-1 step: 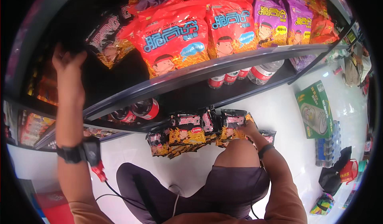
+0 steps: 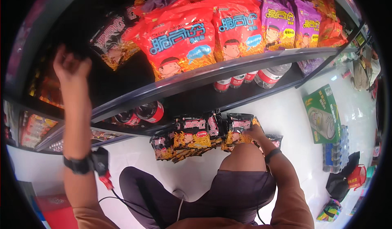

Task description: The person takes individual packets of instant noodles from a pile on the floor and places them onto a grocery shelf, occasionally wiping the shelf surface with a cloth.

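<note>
Knee (image 2: 246,157) is bent just below the black bag (image 2: 237,127), which is seen beside the pile (image 2: 192,137), its right edge seemingly touched by the right hand (image 2: 256,132); whether clamped cannot be told. Picking-up seems in hand; a firm grip would be called for. At the shelf (image 2: 183,78), the left hand (image 2: 73,67) is raised, fingers apart.
</note>
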A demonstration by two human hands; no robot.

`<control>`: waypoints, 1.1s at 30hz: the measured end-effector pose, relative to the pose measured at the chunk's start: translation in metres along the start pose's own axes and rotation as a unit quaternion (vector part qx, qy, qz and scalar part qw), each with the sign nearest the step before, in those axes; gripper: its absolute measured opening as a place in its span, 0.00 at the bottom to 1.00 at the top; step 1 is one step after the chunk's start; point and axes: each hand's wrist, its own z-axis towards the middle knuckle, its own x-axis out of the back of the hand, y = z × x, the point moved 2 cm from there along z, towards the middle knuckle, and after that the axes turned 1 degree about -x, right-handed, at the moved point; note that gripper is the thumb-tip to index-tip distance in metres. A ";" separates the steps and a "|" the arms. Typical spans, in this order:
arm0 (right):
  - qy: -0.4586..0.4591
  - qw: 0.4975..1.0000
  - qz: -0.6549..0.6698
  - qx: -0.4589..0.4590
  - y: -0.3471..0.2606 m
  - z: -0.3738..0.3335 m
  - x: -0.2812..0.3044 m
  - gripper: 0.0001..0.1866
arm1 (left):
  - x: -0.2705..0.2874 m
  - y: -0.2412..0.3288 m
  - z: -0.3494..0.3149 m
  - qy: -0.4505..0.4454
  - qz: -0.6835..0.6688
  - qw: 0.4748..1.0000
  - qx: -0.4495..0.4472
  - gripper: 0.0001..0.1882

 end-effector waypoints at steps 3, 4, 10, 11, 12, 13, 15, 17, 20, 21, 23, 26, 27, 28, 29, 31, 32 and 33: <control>-0.061 0.992 0.111 0.010 -0.007 -0.006 0.006 0.20 | 0.002 -0.004 -0.091 -0.241 0.019 0.970 0.009 0.10; -0.102 0.988 0.113 0.014 -0.011 -0.011 0.005 0.20 | -0.011 -0.015 -0.119 -0.372 0.060 0.920 -0.111 0.10; -0.006 0.969 0.237 0.073 -0.049 -0.057 0.025 0.27 | -0.078 -0.161 -0.249 -0.471 0.223 0.826 0.217 0.47; 0.071 0.975 0.184 0.107 -0.059 -0.070 0.035 0.27 | -0.087 -0.180 -0.261 -0.451 0.221 0.822 0.269 0.51; 0.064 0.977 0.108 0.174 -0.072 -0.085 0.047 0.27 | -0.093 -0.194 -0.271 -0.445 0.227 0.822 0.273 0.53; 0.129 0.966 0.009 0.224 -0.083 -0.105 0.062 0.27 | -0.095 -0.204 -0.282 -0.435 0.200 0.827 0.297 0.55; 0.166 0.945 -0.022 0.279 -0.107 -0.144 0.083 0.24 | -0.101 -0.214 -0.300 -0.433 0.284 0.800 0.305 0.55; 0.210 0.912 -0.026 0.350 -0.133 -0.183 0.096 0.19 | -0.103 -0.212 -0.309 -0.393 0.350 0.804 0.278 0.54; 0.240 0.898 -0.020 0.369 -0.175 -0.234 0.107 0.14 | -0.104 -0.202 -0.304 -0.369 0.243 0.869 0.221 0.51; 0.223 0.890 -0.011 0.397 -0.191 -0.249 0.108 0.12 | -0.102 -0.200 -0.300 -0.382 0.262 0.850 0.250 0.51; 0.238 0.830 0.029 0.503 -0.229 -0.277 0.097 0.12 | -0.097 -0.190 -0.285 -0.324 0.110 0.909 0.239 0.54; 0.185 0.746 -0.190 0.611 -0.296 -0.318 0.090 0.22 | -0.078 -0.173 -0.256 -0.445 0.133 0.844 0.270 0.38; 0.119 0.751 -0.188 0.622 -0.318 -0.332 0.088 0.24 | -0.069 -0.159 -0.246 -0.553 0.121 0.803 0.184 0.31; 0.090 0.746 -0.184 0.634 -0.338 -0.345 0.083 0.25 | -0.055 -0.140 -0.240 -0.581 0.072 0.797 0.148 0.23; 0.067 0.747 -0.174 0.638 -0.358 -0.354 0.075 0.26 | -0.040 -0.121 -0.230 -0.613 0.002 0.781 0.115 0.24; 0.046 0.727 -0.145 0.669 -0.399 -0.358 0.055 0.23 | 0.004 -0.072 -0.210 -0.598 -0.069 0.797 -0.053 0.25; -0.002 0.742 -0.132 0.657 -0.416 -0.357 0.041 0.23 | 0.027 -0.052 -0.200 -0.617 -0.053 0.784 -0.036 0.24; -0.033 0.757 -0.113 0.643 -0.432 -0.354 0.026 0.23 | 0.052 -0.032 -0.190 -0.636 -0.036 0.771 -0.020 0.23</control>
